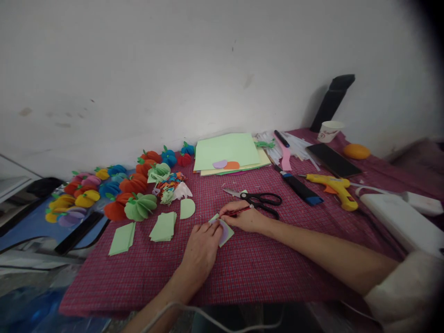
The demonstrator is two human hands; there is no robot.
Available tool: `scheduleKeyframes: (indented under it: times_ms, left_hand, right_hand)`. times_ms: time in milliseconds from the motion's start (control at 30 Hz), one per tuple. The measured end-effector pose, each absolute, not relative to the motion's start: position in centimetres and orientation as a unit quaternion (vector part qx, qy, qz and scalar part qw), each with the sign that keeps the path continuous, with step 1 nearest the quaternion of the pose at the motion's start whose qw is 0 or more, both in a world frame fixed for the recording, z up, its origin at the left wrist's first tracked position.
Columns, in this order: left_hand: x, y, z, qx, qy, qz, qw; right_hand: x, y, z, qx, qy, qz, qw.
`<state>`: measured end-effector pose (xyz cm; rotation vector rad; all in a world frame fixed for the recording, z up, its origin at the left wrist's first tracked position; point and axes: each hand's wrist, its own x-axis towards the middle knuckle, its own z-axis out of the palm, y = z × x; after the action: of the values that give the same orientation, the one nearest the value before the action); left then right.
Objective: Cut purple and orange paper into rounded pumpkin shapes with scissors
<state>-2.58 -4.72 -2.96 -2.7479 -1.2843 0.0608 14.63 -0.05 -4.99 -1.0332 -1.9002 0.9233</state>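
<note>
My right hand (243, 216) pinches a dark red pencil (239, 211), its tip at the upper edge of a purple paper shape. That purple shape (225, 232) lies on a light green paper piece (227, 239). My left hand (203, 245) rests on both papers, fingers together, pressing them to the table; part of the papers is hidden under it. Black-handled scissors (258, 199) lie partly open just beyond my right hand. To the left are a green half-round cutout (188, 209) and two stacks of green paper, one nearer (163, 227) and one farther left (121, 239).
Paper pumpkins in several colours (133, 184) crowd the left, beside paper scraps (171, 185). Large coloured sheets (225, 150) lie at the back. On the right are a blue-black cutter (300, 187), yellow glue gun (333, 186), phone (333, 159), paper cup (329, 132) and white box (402, 222).
</note>
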Motion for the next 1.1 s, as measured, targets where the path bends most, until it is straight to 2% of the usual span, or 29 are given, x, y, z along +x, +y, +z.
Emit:
scheduleKeyframes:
  times_ms: [767, 1100]
  left_hand:
    - [-2.7, -4.7, -2.9, -0.906, -0.420, 0.011, 0.055]
    - [-2.6, -4.8, -2.8, -0.905, -0.421, 0.009, 0.059]
  right_hand:
    - [16.0, -1.4, -4.5, -0.417, -0.752, 0.362, 0.361]
    - [16.5, -1.8, -4.4, -0.402, -0.782, 0.319, 0.354]
